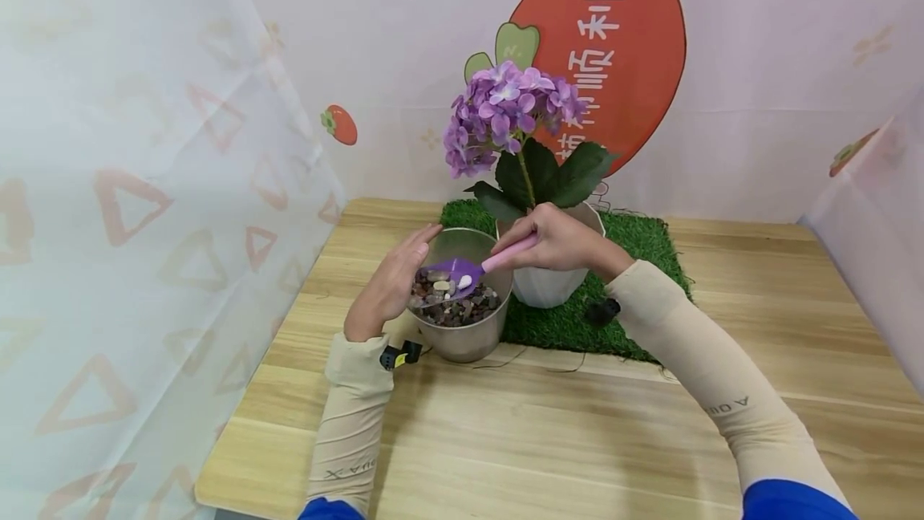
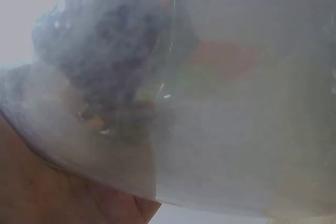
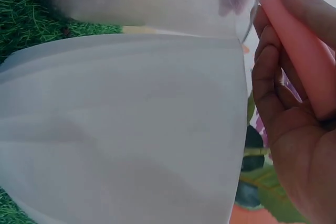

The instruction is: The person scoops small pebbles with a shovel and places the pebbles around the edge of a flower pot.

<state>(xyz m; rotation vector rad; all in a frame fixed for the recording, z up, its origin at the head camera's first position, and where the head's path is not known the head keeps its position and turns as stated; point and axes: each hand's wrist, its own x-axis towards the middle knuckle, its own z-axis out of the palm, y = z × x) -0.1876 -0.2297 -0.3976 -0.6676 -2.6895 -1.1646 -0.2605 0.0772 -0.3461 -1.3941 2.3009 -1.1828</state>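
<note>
My right hand (image 1: 559, 239) grips the pink handle of a toy shovel (image 1: 511, 252), also visible in the right wrist view. Its purple blade is inside a translucent tub (image 1: 462, 343), with a few pale stones on or beside it. Dark mixed pebbles (image 1: 465, 313) lie in the tub's lower part. Against the tub's left side rests my left hand (image 1: 392, 283), fingers stretched toward the rim. The tub wall fills most of the left wrist view, blurring what lies behind it. Right of the tub stands a white flower pot (image 1: 551, 287), below my right hand.
Purple hydrangea blooms (image 1: 505, 107) on a leafy stem rise from the pot. An artificial grass mat (image 1: 635, 263) lies beneath the pot and partly behind the tub. The wooden table (image 1: 520, 432) extends in front. Printed cloth hangs behind and at the sides.
</note>
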